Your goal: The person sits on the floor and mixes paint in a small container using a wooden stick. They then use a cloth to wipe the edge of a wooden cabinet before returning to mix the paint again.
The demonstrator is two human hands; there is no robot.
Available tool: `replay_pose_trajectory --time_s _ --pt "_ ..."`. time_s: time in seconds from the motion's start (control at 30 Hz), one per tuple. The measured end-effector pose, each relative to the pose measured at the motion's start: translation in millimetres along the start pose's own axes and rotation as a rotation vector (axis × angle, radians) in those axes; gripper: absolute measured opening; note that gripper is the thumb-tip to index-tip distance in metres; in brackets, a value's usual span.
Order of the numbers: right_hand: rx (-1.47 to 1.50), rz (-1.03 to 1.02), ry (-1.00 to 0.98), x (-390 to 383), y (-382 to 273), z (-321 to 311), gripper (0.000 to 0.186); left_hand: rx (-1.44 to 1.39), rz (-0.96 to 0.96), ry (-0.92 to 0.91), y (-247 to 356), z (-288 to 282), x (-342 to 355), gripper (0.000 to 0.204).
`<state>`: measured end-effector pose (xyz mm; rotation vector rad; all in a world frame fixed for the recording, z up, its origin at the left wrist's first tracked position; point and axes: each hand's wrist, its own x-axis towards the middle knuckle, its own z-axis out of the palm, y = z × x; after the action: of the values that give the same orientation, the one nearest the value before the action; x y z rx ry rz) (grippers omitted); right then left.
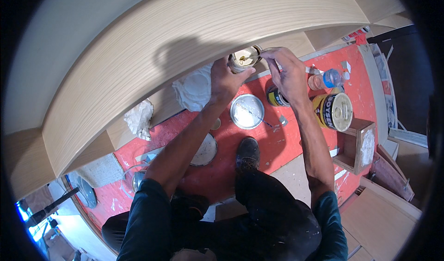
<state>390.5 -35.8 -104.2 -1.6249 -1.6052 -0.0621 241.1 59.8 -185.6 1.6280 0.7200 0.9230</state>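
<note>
My left hand [225, 79] is wrapped around a small open can [237, 66] just under the front edge of the wooden shelf [208, 25]. A pale cream colour shows inside the can, with a darker yellowish patch. My right hand [287, 71] pinches a thin stick-like tool [254, 57], its far end inside the can's mouth. Its exact kind cannot be made out. Below my hands, a round tin [247, 111] with a whitish inside sits on the red floor covering [286, 140]. Partly behind my right wrist stands a small dark can with a yellow label [274, 96].
To the right are a yellow-and-black paint can [341, 113], a plastic bottle [330, 78] and an open wooden box [354, 145]. White cloth [193, 89] and a crumpled rag [139, 118] lie under the shelf. A round whitish lid [205, 151] lies near my left forearm. My shoe [248, 153] rests mid-floor.
</note>
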Motion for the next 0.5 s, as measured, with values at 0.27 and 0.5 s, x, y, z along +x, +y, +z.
replay_pose_trajectory --time_s 0.27,0.5 --pt "-0.006 -0.047 0.066 7.6 -19.1 -9.1 0.023 -0.004 0.011 0.012 -3.1 -3.5 -0.5 0.06" --pt "-0.046 0.044 0.006 7.1 -13.9 -2.6 0.015 -0.054 0.018 -0.006 -3.4 -3.1 -0.8 0.06"
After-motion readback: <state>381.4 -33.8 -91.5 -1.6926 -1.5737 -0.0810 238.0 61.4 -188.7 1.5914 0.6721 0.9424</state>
